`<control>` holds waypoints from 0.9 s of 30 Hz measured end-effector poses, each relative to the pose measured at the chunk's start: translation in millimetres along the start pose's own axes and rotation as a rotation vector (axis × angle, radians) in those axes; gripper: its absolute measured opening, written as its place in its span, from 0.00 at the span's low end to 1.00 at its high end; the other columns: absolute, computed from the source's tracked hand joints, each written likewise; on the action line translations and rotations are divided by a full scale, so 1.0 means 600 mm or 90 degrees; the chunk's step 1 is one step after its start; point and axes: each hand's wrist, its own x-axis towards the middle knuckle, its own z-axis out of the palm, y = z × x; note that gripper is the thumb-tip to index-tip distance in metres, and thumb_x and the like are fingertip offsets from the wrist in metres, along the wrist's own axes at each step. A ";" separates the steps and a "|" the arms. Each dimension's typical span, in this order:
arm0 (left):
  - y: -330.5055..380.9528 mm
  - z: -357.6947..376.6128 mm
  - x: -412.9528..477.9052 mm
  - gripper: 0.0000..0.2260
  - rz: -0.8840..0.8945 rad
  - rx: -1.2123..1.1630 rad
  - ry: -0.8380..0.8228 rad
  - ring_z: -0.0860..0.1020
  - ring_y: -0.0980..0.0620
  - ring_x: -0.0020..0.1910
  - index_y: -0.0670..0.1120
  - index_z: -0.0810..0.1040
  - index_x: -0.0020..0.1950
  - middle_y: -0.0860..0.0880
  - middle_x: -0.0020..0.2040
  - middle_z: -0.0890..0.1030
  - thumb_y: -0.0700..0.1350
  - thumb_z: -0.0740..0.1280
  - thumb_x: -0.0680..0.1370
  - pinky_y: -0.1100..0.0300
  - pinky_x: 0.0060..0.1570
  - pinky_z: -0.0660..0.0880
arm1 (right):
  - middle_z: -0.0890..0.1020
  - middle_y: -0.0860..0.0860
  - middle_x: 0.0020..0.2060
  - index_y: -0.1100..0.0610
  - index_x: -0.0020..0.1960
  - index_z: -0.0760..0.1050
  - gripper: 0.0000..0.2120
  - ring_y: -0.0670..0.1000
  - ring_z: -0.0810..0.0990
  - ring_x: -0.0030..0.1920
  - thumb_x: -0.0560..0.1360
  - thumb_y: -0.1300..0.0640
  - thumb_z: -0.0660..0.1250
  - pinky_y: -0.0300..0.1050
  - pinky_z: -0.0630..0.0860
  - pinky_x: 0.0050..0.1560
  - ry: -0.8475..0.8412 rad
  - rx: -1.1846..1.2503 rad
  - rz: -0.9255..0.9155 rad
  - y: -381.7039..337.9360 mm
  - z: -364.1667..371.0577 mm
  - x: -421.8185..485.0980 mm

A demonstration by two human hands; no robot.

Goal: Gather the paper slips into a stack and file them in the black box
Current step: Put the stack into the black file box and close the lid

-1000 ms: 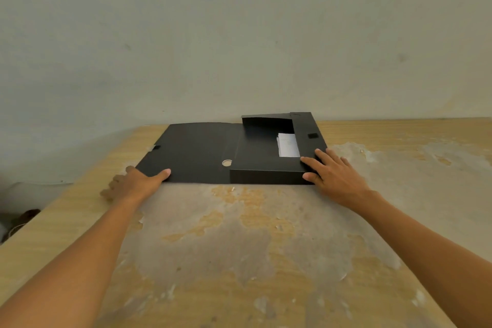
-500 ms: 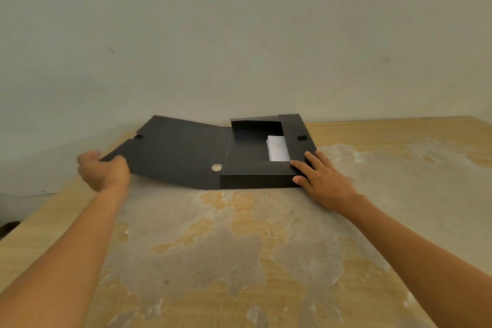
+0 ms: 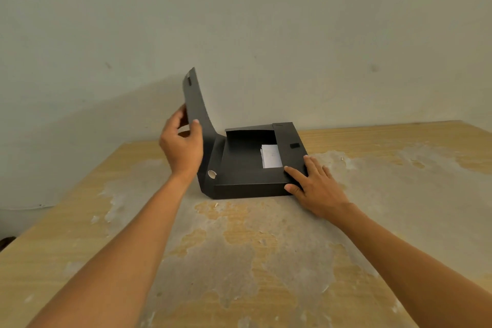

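Note:
The black box (image 3: 245, 186) sits on the worn wooden table near the wall. A white stack of paper slips (image 3: 271, 156) lies inside it at the right side. The box's lid (image 3: 195, 104) stands almost upright on the left, and my left hand (image 3: 182, 145) grips its front edge between thumb and fingers. My right hand (image 3: 312, 185) lies flat with spread fingers on the box's front right corner, pressing it down.
The table (image 3: 239, 261) has a peeling, patchy surface and runs left to an edge (image 3: 66, 200). A plain wall (image 3: 292, 34) rises right behind the box.
My left hand has lifted the lid from flat on the table to nearly upright, swinging it rightward over the box. My right hand has stayed on the front right corner.

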 end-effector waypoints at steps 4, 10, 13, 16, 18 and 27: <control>0.017 0.036 -0.032 0.15 0.142 0.036 -0.077 0.79 0.54 0.50 0.41 0.78 0.63 0.52 0.54 0.79 0.36 0.64 0.77 0.73 0.46 0.75 | 0.54 0.60 0.77 0.55 0.78 0.47 0.38 0.59 0.53 0.77 0.76 0.34 0.50 0.56 0.56 0.75 0.054 0.087 0.082 -0.004 0.010 -0.011; 0.015 0.090 -0.082 0.13 0.273 0.084 -0.260 0.79 0.54 0.54 0.39 0.80 0.61 0.50 0.54 0.81 0.35 0.66 0.76 0.70 0.57 0.74 | 0.73 0.58 0.68 0.59 0.76 0.48 0.45 0.58 0.76 0.62 0.72 0.39 0.66 0.52 0.78 0.57 0.076 0.312 0.151 0.001 0.001 -0.011; 0.008 0.110 -0.113 0.14 0.311 0.130 -0.386 0.80 0.52 0.56 0.42 0.81 0.61 0.46 0.56 0.83 0.37 0.67 0.76 0.65 0.58 0.75 | 0.78 0.59 0.61 0.59 0.76 0.48 0.46 0.58 0.79 0.57 0.71 0.42 0.70 0.51 0.79 0.52 0.074 0.351 0.185 0.003 -0.003 -0.008; 0.001 0.126 -0.144 0.13 0.325 0.170 -0.460 0.80 0.48 0.55 0.42 0.82 0.60 0.44 0.55 0.83 0.37 0.68 0.75 0.51 0.54 0.79 | 0.81 0.58 0.58 0.60 0.77 0.42 0.49 0.57 0.81 0.53 0.71 0.45 0.71 0.46 0.77 0.47 0.085 0.384 0.194 0.003 -0.008 -0.010; -0.004 0.133 -0.157 0.13 0.326 0.182 -0.467 0.81 0.47 0.55 0.41 0.82 0.59 0.44 0.54 0.84 0.37 0.68 0.75 0.49 0.53 0.79 | 0.81 0.58 0.57 0.59 0.77 0.38 0.51 0.57 0.81 0.53 0.72 0.46 0.71 0.44 0.74 0.45 0.091 0.409 0.196 0.004 -0.011 -0.016; 0.002 0.146 -0.166 0.16 0.232 0.301 -0.597 0.78 0.51 0.54 0.48 0.84 0.54 0.52 0.53 0.84 0.48 0.65 0.70 0.50 0.56 0.74 | 0.81 0.54 0.58 0.53 0.77 0.38 0.52 0.54 0.80 0.56 0.70 0.51 0.74 0.41 0.72 0.51 0.121 0.523 0.159 0.025 -0.010 -0.028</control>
